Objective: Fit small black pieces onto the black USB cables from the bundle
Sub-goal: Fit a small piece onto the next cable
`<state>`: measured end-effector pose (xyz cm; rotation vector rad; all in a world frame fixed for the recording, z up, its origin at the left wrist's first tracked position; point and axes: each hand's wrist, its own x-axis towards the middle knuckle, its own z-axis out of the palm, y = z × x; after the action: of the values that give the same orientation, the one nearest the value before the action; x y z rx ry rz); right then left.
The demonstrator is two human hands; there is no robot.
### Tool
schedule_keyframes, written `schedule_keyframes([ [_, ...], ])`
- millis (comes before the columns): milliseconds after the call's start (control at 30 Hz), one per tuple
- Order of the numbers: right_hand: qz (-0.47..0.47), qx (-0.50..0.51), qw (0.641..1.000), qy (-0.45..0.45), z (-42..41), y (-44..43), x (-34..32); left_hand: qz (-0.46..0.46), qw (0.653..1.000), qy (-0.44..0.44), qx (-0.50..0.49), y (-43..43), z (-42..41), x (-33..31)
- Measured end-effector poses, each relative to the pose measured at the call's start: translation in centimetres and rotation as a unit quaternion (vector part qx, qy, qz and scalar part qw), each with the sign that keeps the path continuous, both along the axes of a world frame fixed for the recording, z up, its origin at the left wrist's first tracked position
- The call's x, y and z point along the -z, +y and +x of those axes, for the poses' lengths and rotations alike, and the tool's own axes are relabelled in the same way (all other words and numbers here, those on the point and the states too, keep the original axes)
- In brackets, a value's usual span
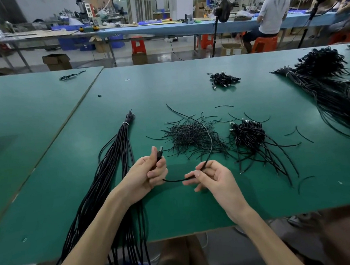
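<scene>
Lower centre of the frame: your left hand (149, 170) has its grip curled round the plug (160, 151) of one cable (210, 138), with the plug pointing up. Just right of it, your right hand (211, 175) pinches the same cable between thumb and forefinger, the other fingers loosely spread. The cable sags in a short loop between your hands, above the table (174, 210).

Neither hand holds a piece, so the fitting looks not yet done.

Past your right hand the cable arcs away over the pile of thin black pieces (190, 135) at centre. If you pull, the tail may snag and scatter them. So light a pinch could also let the cable slip.

At left, the tied bundle (118, 156) runs under your left forearm and off the near edge, where your arm could drag it. Right of centre, a heap of coiled cables (248, 132) sits near the pile, and its strands may tangle with the pieces.
</scene>
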<state>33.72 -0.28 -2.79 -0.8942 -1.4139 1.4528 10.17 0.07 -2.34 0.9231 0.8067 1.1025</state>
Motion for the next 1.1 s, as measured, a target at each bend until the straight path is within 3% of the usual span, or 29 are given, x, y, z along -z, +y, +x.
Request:
schedule_keyframes([
  [300, -0.006, 0.001, 1.000, 0.004, -0.06, 0.12, 0.06, 0.045, 0.991, -0.122, -0.034, 0.54, -0.54, 0.06],
  [467, -0.003, -0.022, 0.999, -0.037, -0.08, 0.00, -0.05, 0.073, 0.994, -0.079, -0.017, 0.11, -0.29, -0.12],
  [600, 0.018, -0.047, 0.994, -0.102, -0.29, -0.15, 0.07, 0.064, 0.992, -0.100, -0.039, -0.09, -0.01, -0.29],
  [767, 0.020, -0.058, 0.992, -0.112, -0.13, -0.27, -0.10, 0.065, 0.993, -0.093, -0.026, 0.07, -0.29, 0.07],
  [933, 0.018, -0.070, 0.989, -0.130, -0.30, -0.40, -0.20, 0.054, 0.979, -0.195, -0.033, 0.40, -0.62, 0.30],
  [1033, 0.020, -0.065, 0.989, -0.130, -0.26, -0.32, -0.10, 0.042, 0.965, -0.255, 0.033, 0.20, -0.91, -0.12],
  [1100, 0.019, -0.058, 0.991, -0.121, -0.26, -0.24, -0.06, 0.043, 0.965, -0.251, 0.064, 0.06, -0.93, -0.45],
])
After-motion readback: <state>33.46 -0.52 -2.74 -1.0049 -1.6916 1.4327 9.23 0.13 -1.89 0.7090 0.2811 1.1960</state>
